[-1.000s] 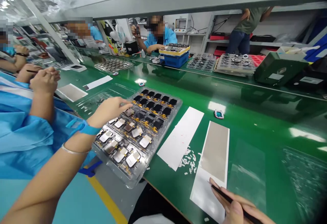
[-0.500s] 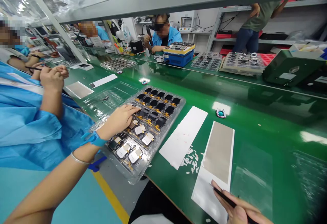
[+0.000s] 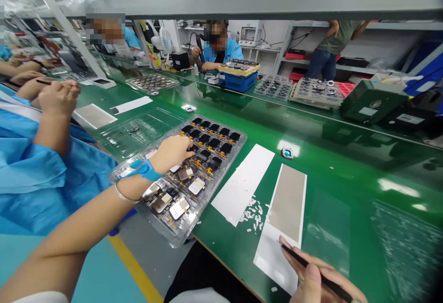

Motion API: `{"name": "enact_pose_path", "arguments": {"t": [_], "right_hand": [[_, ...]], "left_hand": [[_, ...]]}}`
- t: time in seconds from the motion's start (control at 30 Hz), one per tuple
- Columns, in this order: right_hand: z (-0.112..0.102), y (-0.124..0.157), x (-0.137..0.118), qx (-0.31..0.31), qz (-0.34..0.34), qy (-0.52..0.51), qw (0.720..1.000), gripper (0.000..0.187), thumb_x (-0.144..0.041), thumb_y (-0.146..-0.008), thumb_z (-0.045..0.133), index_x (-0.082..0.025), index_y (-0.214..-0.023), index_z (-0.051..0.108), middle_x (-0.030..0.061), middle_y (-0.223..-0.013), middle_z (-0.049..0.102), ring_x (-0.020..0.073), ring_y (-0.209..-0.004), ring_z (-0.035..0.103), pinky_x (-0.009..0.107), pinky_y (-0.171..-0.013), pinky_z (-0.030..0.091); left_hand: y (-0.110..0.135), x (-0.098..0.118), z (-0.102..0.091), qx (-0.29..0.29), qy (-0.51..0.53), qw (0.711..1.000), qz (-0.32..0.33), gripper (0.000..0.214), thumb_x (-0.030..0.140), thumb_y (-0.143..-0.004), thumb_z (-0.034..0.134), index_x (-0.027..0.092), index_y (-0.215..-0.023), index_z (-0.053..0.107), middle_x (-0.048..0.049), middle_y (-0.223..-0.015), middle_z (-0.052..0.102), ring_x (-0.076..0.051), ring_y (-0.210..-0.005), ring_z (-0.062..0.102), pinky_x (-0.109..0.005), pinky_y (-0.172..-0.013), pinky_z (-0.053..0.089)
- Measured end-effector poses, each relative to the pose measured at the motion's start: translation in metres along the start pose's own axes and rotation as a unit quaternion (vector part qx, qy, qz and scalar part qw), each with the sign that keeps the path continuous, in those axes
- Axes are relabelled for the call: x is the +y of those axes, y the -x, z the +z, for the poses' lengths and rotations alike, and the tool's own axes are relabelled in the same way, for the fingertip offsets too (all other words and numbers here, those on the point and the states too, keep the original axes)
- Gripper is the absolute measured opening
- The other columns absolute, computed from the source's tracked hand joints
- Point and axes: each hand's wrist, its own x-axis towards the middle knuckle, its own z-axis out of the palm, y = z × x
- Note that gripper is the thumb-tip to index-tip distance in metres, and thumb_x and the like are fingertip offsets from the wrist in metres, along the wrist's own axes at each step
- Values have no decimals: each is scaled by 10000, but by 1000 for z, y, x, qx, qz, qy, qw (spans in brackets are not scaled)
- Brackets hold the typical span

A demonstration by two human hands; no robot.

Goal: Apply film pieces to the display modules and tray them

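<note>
Right hand (image 3: 309,282) clenched on black tweezers (image 3: 304,261), just above a white sheet with a gray film strip (image 3: 287,201). Left hand (image 3: 171,153) curled fingers-down over small flat modules (image 3: 196,186) (grasping one? cannot tell), these in a clear plastic tray (image 3: 166,234) at the tabletop (image 3: 346,178) edge. Far side: a blue crate (image 3: 238,82).

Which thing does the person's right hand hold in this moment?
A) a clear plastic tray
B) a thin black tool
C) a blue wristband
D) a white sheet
B. The right hand pinches the thin black tool between its fingers, with the tool's tip pointing toward the white sheet.
</note>
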Motion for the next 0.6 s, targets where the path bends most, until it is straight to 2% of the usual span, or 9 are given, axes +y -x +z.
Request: {"name": "enact_pose_path", "arguments": {"t": [0.07,0.17,0.23,0.3,0.33,0.37,0.43,0.53,0.6], "right_hand": [[0,-3,-1,0,2,-29,1000,156,-189,-857,713,-217,-910,570,43,-819,719,255,-710,747,426,-635,645],[-5,-19,-5,-69,40,-37,996,97,-258,-895,680,-207,-908,598,42,-834,725,260,-755,756,429,-699,630],[-11,-35,-11,-119,69,-13,990,106,-310,-925,637,-204,-933,632,54,-877,717,252,-833,745,422,-769,599],[-16,-50,-20,-155,54,33,986,129,-321,-942,602,-210,-946,666,51,-911,681,202,-854,696,346,-764,553],[-18,-56,-25,-178,28,64,982,134,-311,-948,587,-215,-948,681,49,-927,659,181,-859,661,308,-742,525],[-17,-62,-30,-208,-5,101,973,135,-292,-951,577,-221,-947,692,46,-932,636,166,-854,627,280,-714,498],[-13,-69,-39,-277,-69,175,942,128,-240,-943,574,-237,-981,696,37,-924,600,147,-826,583,247,-658,458],[-3,-72,-48,-350,-134,225,899,172,-192,-888,636,-251,-1046,668,8,-887,570,99,-646,506,218,-549,410],[2,-71,-48,-381,-141,216,888,208,-181,-859,670,-249,-1055,652,1,-901,582,77,-573,455,210,-505,389]], "left_hand": [[-2,7,-3,0,-2,1000,-11,261,201,-812,658,124,-1048,736,-141,-880,757,-296,-841,714,-362,-740,528],[5,17,-15,17,17,1000,-6,471,123,-807,594,88,-1273,648,-176,-891,754,-351,-864,718,-383,-722,524],[20,30,-26,25,45,999,16,528,128,-845,543,126,-1372,577,-127,-863,755,-307,-800,721,-358,-703,526],[43,51,-34,29,136,988,70,473,155,-870,538,212,-1334,607,-45,-842,748,-215,-715,704,-287,-669,528],[57,65,-36,38,246,961,118,387,165,-865,569,221,-1236,664,-29,-858,742,-182,-695,691,-253,-641,525],[72,80,-35,44,352,922,156,267,182,-874,592,226,-1112,705,-25,-899,739,-171,-738,692,-236,-649,530],[99,111,-30,49,485,852,192,88,203,-899,624,236,-916,704,-7,-896,736,-162,-806,694,-231,-713,536],[126,151,-12,22,628,763,154,84,191,-910,646,231,-854,598,1,-899,722,-155,-851,701,-231,-753,542],[132,168,1,-15,700,702,131,110,210,-941,616,235,-891,522,-8,-954,697,-156,-894,696,-241,-778,544]]}}
